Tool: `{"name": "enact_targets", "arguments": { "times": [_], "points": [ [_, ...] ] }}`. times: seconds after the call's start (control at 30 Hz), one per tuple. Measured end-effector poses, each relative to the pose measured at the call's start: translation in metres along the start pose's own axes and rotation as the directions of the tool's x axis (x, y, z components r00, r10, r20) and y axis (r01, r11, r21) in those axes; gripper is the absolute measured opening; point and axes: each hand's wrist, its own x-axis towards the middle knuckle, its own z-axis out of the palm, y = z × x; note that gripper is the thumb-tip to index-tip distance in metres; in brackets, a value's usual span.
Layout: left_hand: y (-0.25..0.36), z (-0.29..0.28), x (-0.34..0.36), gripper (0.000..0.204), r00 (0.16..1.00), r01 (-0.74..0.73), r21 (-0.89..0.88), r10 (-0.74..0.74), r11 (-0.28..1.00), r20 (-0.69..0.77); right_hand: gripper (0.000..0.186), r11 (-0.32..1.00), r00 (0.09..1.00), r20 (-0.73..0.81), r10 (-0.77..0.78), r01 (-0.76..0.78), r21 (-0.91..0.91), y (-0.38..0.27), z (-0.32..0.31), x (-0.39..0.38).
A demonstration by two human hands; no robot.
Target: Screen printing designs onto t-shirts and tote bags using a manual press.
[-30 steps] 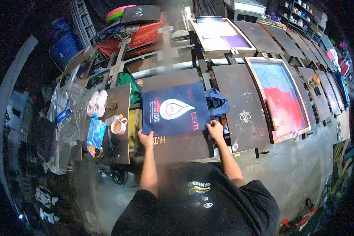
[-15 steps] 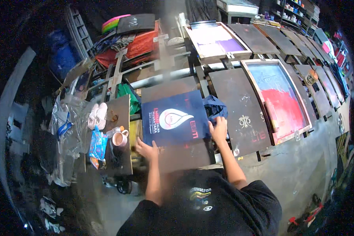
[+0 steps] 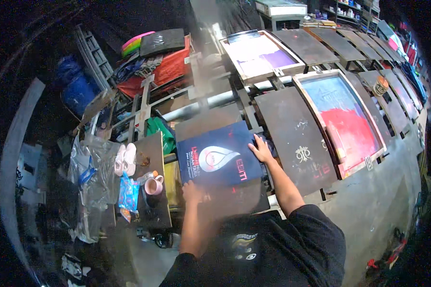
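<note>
The right hand (image 3: 262, 150) rests with fingers spread and released against the right edge of the navy bag (image 3: 220, 155), laid on top of the cloth rather than clenching it, while the left hand (image 3: 192, 192) touches the bag's near left corner; it is blurred, and I cannot tell whether its fingers pinch the hem or only press it. The bag lies between the two hands, its white drop-shaped print face up, spread over a dark board (image 3: 230, 200) whose bare near part shows between the left hand and the body. The step in hand looks to be flattening and squaring the cloth on that board; the next move seems to call for light, even pressure at both edges, so the fabric lies smooth without being dragged askew. Just left of the left hand is a yellow item (image 3: 171, 184), and past it a side board bears a pink mug (image 3: 154, 185), a blue packet (image 3: 128, 193) and, farther off, pale shoes (image 3: 125, 159). To the right of the right hand lies another dark panel (image 3: 292, 129) with faint prints, and beyond that a wooden-framed screen (image 3: 345, 134) smeared with red.
</note>
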Motion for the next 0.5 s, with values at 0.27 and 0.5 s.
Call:
{"name": "enact_targets", "arguments": {
  "times": [0.27, 0.5],
  "points": [
    [-0.004, 0.007, -0.001, 0.074, 0.996, -0.013, -0.053, 0.008, 0.999, -0.084, 0.062, 0.989, 0.966, -0.254, 0.051, -0.015, 0.145, 0.001, -0.003, 0.005],
    [-0.012, 0.028, 0.000, 0.073, 0.991, -0.025, -0.067, 0.016, 0.997, -0.132, 0.034, 0.977, 0.780, -0.616, -0.105, 0.197, 0.083, -0.022, -0.034, -0.045]
  ]
}}
